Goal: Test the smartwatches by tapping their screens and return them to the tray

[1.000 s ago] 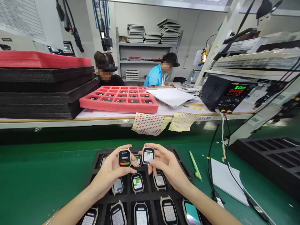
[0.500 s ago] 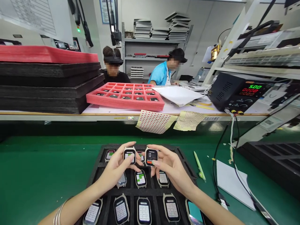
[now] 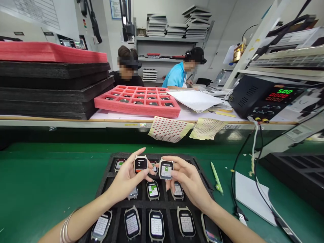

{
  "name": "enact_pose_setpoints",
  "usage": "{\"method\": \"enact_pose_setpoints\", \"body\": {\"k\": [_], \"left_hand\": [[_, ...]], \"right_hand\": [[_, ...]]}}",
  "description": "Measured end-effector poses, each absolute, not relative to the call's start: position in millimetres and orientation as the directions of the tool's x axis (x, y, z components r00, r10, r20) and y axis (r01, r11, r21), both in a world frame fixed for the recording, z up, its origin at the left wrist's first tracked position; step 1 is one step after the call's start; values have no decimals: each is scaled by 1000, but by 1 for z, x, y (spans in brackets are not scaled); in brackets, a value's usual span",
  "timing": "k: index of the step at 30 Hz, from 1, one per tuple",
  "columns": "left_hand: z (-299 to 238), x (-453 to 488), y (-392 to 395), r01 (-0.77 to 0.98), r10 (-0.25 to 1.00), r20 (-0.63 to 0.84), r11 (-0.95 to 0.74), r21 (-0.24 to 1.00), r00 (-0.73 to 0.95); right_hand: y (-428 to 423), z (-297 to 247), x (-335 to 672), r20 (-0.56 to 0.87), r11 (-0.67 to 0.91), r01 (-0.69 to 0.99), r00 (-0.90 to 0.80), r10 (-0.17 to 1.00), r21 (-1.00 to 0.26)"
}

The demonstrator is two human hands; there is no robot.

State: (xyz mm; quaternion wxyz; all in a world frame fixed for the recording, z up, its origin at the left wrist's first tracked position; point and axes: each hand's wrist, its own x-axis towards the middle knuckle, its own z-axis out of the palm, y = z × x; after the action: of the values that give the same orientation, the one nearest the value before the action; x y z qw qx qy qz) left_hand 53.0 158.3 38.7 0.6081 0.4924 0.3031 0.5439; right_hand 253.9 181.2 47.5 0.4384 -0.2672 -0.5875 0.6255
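In the head view, forearms (image 3: 95, 209) angle inward, the left hand (image 3: 126, 178) gripping a first watch (image 3: 140, 163), the right hand (image 3: 189, 179) a second watch (image 3: 165, 169), side by side above the tray (image 3: 167, 204); green surface (image 3: 50, 175) stretches leftward, a pen (image 3: 216, 176) lies rightward.

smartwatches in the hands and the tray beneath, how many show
12: one smartwatch in the left hand, another in the right hand, and in the black tray five in the nearest row, three behind those, two in the far row. More may hide behind the hands.
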Motion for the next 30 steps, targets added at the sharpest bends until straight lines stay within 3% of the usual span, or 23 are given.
{"method": "enact_pose_setpoints", "body": {"k": [6, 12, 20, 30], "left_hand": [[41, 52, 157, -335, 951, 209, -126, 934, 226], [44, 52, 157, -273, 976, 144, -95, 957, 165], [39, 51, 156, -422, 953, 221, -117, 899, 206], [39, 52, 156, -382, 967, 159, -73, 921, 199]], "right_hand": [[181, 45, 252, 156, 109, -139, -397, 905, -984], [180, 47, 254, 155, 41, -231, -500, 852, -972], [176, 48, 251, 141, 61, -173, -502, 853, -983], [175, 48, 255, 145, 105, -106, -517, 844, -989]]}}
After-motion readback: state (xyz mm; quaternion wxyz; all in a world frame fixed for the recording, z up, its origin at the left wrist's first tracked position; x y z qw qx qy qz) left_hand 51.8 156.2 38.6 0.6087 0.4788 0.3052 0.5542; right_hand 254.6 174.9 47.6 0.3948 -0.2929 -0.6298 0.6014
